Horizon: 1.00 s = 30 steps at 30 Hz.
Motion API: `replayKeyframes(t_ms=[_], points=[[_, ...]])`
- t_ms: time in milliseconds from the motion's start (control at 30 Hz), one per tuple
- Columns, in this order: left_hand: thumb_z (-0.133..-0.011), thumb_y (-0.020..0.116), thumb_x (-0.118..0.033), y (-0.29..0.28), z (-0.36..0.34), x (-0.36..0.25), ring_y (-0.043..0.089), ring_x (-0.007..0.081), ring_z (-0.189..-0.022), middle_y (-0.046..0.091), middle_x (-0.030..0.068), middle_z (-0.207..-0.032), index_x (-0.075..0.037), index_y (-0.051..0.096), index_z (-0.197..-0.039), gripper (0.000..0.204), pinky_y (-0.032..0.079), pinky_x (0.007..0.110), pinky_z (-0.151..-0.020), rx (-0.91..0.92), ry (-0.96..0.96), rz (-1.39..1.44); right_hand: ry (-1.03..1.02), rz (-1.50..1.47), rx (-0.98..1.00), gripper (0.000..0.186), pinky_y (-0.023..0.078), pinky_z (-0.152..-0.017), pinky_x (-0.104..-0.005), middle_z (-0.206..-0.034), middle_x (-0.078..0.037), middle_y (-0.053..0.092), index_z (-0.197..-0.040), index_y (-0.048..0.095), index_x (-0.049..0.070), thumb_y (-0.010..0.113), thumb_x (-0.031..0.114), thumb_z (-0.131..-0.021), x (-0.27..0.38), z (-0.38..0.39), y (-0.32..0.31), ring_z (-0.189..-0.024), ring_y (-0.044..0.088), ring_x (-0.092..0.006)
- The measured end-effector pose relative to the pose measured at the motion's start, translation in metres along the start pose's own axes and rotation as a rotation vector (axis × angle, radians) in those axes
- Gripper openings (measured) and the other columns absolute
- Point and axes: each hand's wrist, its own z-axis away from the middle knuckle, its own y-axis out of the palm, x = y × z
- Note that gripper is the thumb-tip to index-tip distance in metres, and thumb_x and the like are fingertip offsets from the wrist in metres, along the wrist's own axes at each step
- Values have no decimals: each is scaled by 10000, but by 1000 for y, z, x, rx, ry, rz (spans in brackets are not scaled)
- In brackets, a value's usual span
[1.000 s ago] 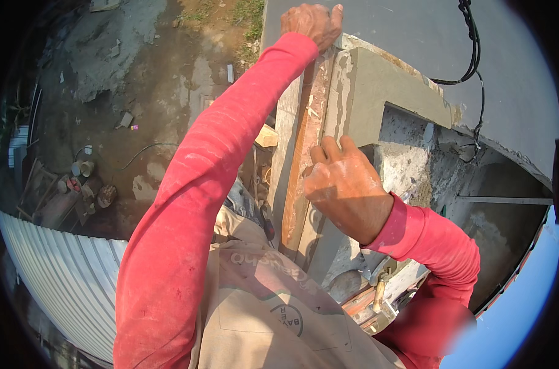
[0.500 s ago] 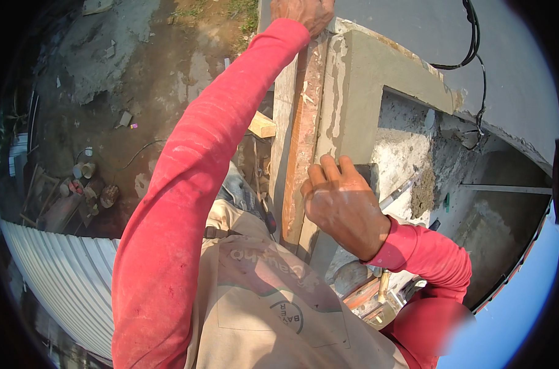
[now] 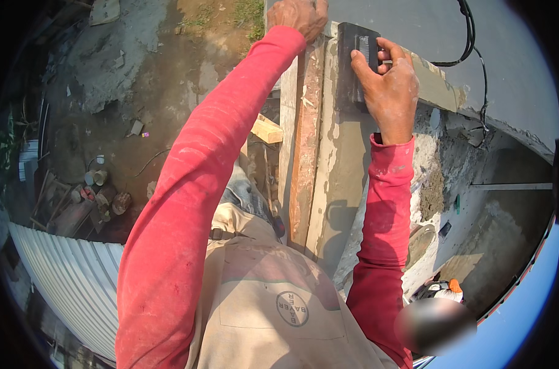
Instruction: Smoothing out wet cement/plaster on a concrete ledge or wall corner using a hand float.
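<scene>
Though apart from the float point(image 3: 348, 77), black cables point(image 3: 472, 35) nearby

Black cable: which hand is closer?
Right. The right hand holds the dark float, left of the black cable; the left hand is farther left, at the far end of the reddish board.

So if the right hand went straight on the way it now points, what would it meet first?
Past the black float it holds, the right hand would probably meet the smooth grey surface first, though depth is unclear.
</scene>
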Motion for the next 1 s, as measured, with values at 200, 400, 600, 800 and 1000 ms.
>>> replayKeyframes(t_ms=[200, 400, 600, 800, 1000], points=[[-1056, 492, -510, 7, -5, 5, 704, 364, -1175, 729, 226, -1242, -70, 712, -1279, 540, 562, 466, -974, 13, 6, -9, 303, 229, -47, 551, 580, -828, -398, -1083, -170, 686, -1293, 709, -35, 849, 287, -868, 28, 24, -51, -906, 689, -278], [-1056, 499, -500, 11, -6, 10, 698, 351, -1192, 723, 220, -1268, -70, 696, -1306, 536, 562, 456, -974, 16, 16, -17, 305, 13, 190, 521, 572, -833, -368, -1125, -101, 641, -1342, 682, 43, 850, 214, -880, 25, 101, -52, -884, 623, -209], [-1056, 506, -490, 12, -6, 13, 693, 339, -1210, 717, 213, -1293, -69, 680, -1334, 534, 563, 447, -974, 14, 23, -25, 603, -74, 49, 540, 551, -751, -341, -1118, -100, 606, -1349, 670, 12, 866, 137, -862, 32, 116, -72, -870, 567, -186], [-1057, 513, -480, 17, -8, 16, 687, 326, -1228, 710, 207, -1319, -69, 664, -1361, 534, 563, 437, -974, 22, 29, -37, 491, 291, -81, 531, 551, -824, -353, -1093, -92, 612, -1354, 669, 11, 854, 162, -880, 12, 118, -72, -896, 594, -188], [-1049, 545, -456, 22, -10, 24, 713, 292, -1182, 740, 185, -1274, -63, 684, -1330, 503, 578, 410, -924, -97, 116, -85, 126, -79, -3, 513, 566, -816, -391, -1057, -121, 665, -1283, 716, -6, 856, 248, -860, -1, 55, -30, -854, 636, -235]])
